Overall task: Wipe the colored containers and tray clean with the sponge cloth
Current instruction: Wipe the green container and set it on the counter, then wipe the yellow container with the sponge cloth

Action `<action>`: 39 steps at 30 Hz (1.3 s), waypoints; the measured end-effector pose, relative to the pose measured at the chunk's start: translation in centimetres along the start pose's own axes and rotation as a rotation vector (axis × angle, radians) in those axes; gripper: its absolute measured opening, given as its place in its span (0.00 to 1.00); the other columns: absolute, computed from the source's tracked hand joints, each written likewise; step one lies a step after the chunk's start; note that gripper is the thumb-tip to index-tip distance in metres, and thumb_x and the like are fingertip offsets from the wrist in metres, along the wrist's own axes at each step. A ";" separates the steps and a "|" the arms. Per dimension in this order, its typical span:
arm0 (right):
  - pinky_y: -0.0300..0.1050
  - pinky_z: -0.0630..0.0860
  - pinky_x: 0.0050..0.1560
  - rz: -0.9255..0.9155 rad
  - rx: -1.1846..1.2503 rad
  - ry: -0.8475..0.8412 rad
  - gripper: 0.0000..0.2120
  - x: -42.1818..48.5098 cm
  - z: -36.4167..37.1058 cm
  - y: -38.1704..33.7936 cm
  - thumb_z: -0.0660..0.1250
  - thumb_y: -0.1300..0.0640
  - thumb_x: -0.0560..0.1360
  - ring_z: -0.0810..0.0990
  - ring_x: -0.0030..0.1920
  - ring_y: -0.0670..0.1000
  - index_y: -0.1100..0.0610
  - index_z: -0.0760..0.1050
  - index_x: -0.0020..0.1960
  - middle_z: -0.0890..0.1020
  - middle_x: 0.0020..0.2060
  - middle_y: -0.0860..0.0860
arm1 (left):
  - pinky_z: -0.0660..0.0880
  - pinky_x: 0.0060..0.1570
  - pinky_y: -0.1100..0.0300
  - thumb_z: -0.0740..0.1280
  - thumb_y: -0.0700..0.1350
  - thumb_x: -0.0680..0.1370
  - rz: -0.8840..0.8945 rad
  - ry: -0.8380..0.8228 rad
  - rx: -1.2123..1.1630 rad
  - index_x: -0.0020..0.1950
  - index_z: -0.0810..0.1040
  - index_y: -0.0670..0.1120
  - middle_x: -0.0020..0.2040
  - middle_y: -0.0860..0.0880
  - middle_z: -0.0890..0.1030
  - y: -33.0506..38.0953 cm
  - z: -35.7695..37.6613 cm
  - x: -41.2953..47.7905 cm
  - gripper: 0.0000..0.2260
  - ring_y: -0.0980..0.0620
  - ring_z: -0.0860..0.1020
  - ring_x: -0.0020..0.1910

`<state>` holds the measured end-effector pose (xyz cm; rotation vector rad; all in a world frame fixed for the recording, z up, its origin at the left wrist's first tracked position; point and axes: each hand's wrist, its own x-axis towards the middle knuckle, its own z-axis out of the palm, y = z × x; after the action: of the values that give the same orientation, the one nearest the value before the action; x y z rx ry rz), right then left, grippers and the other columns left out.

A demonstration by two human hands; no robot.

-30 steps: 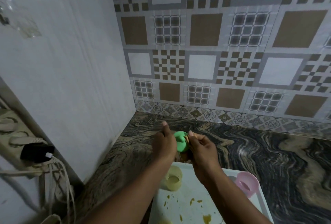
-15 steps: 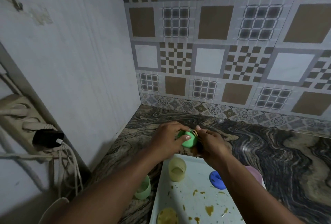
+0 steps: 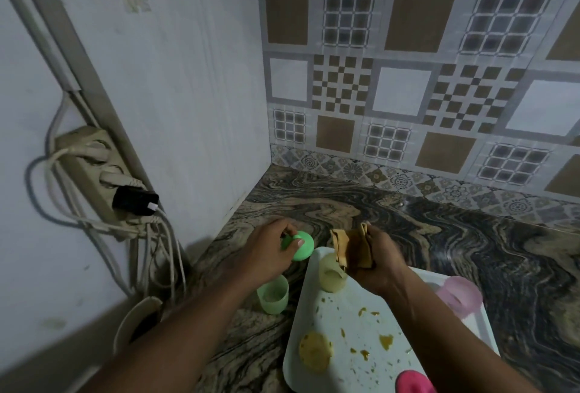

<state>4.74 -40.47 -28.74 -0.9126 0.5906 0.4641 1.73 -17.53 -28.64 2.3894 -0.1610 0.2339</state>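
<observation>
Head view. Over the desk's [image 3: 470,251] far-left corner, the left grip [image 3: 266,254] is pinching a green lid [image 3: 301,246] between thumb and fingers, just beside the tray's [image 3: 293,330] far corner. I cannot tell whether the lid is touching the desk. The right grip [image 3: 373,254] is closing round the folded brown cloth [image 3: 348,246], which is hanging over the tray's far end, directly above the yellow cup [image 3: 331,276]. Lid and cloth are apart, facing each other.

On the tray, yellow-brown stains [image 3: 386,341] are lying beside a yellow lid [image 3: 314,351]. A pink cup [image 3: 459,297] is lying at the right rim. A green cup [image 3: 273,295] is standing on the desk, just left of the tray.

Risks, as judged:
- The lid is sitting in a fingertip pinch only, so rubbing pressure could pop it out.
- The cloth is looking soiled and may smear rather than lift.
- The cloth's lower corner is hanging near the yellow cup and could tip it.
- The right forearm is crossing the stains and may drag through them.
</observation>
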 end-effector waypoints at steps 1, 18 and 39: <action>0.55 0.78 0.50 0.000 -0.021 0.015 0.23 0.1 0.1 0.5 0.59 0.42 0.81 0.81 0.55 0.61 0.58 0.76 0.66 0.82 0.60 0.59 | 0.79 0.47 0.50 0.70 0.54 0.76 -0.005 0.002 -0.005 0.49 0.78 0.53 0.47 0.55 0.81 -0.4 0.1 -0.6 0.08 0.54 0.79 0.46; 0.54 0.79 0.48 -0.056 -0.073 0.137 0.16 -0.9 0.8 6.4 0.65 0.47 0.80 0.82 0.50 0.59 0.58 0.78 0.61 0.84 0.54 0.59 | 0.78 0.45 0.52 0.67 0.57 0.77 -0.028 -0.041 0.052 0.52 0.79 0.51 0.53 0.52 0.80 -5.9 0.8 -7.4 0.11 0.49 0.79 0.50; 0.56 0.77 0.48 -0.049 0.175 0.012 0.31 -5.7 -0.4 5.7 0.64 0.35 0.76 0.83 0.52 0.60 0.64 0.80 0.57 0.86 0.51 0.61 | 0.70 0.37 0.57 0.69 0.54 0.76 -0.135 -0.301 0.185 0.47 0.72 0.53 0.42 0.55 0.75 -4.1 0.0 -4.8 0.08 0.50 0.75 0.41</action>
<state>-3.12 -38.42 -28.59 -0.7618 0.6086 0.3576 -2.20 -14.33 -32.37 2.5965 -0.1211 -0.1840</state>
